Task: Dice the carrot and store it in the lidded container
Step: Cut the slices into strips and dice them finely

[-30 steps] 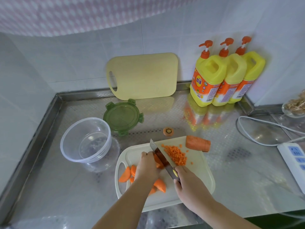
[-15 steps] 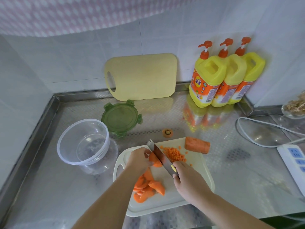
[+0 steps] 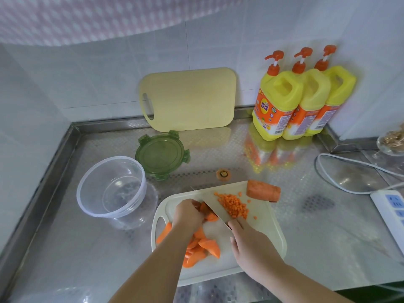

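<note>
Tilting knife (image 3: 212, 203) flatter against carrot slices (image 3: 207, 213).

Carrot slices (image 3: 206, 248): orange
Diced carrot (image 3: 234, 205): orange
Near cutting board (image 3: 269, 224): cream
Far cutting board (image 3: 190, 99): pale yellow
Lid (image 3: 160, 154): see-through green
Container (image 3: 113, 189): colourless, see-through
Bottles (image 3: 284, 95): yellow, with orange labels and pumps
Counter (image 3: 218, 149): silver, with a small dotted pattern
Cloth (image 3: 87, 16): pink, with a white pattern
Power strip (image 3: 391, 208): white, with blue sockets
</note>
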Available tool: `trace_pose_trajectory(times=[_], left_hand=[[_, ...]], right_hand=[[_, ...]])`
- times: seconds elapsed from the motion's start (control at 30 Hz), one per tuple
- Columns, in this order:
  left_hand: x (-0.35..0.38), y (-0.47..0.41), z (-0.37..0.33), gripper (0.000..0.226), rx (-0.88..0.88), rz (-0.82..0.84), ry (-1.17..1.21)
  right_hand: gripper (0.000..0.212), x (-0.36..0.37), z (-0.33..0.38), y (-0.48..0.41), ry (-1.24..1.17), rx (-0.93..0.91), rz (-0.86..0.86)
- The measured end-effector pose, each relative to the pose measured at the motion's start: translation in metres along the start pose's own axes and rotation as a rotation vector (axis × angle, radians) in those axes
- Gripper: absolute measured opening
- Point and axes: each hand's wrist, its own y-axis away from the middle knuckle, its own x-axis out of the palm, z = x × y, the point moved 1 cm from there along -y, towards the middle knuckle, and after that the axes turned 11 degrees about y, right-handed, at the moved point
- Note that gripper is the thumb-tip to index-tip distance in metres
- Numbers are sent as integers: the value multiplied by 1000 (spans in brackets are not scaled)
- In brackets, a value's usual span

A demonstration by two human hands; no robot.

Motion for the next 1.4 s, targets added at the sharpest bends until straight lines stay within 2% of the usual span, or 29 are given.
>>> trace_pose_trajectory(times=[0.1, 0.17, 0.23, 0.37, 0.5, 0.73, 0.9, 1.03, 1.13, 1.27, 1.4], left_hand=[[-1, 17, -16, 11, 121, 56, -244], [1, 22, -18, 37, 201, 77, -401], [6, 26, -17, 52, 203, 97, -491], [17, 29, -15, 49, 231, 21, -550], [18, 31, -17, 39, 215, -28, -528], [17, 27, -14, 38, 220, -18, -439], [0, 23, -12, 11, 225, -30, -273], [-2, 27, -10, 19, 193, -38, -245], [-1, 27, -8, 34, 148, -71, -142], [2, 23, -8, 28, 71, -55, 10], [3, 15, -4, 24, 28, -54, 85]], right_hand=[[25, 0, -4, -2, -49, 25, -16], [21, 1, -4, -5, -89, 61, -24], [17, 1, -4, -6, -105, 77, -26], [13, 1, -3, -7, -114, 84, -18], [13, 0, -3, -8, -118, 84, -19], [17, 1, -2, -6, -86, 76, -16], [24, 2, -1, -2, -66, 59, -14], [27, 0, 1, 0, -15, 39, -1], [29, 0, 3, 1, 23, 2, 12], [31, 0, 3, 2, 53, -25, -29], [33, -5, 2, -4, 17, -2, 86]])
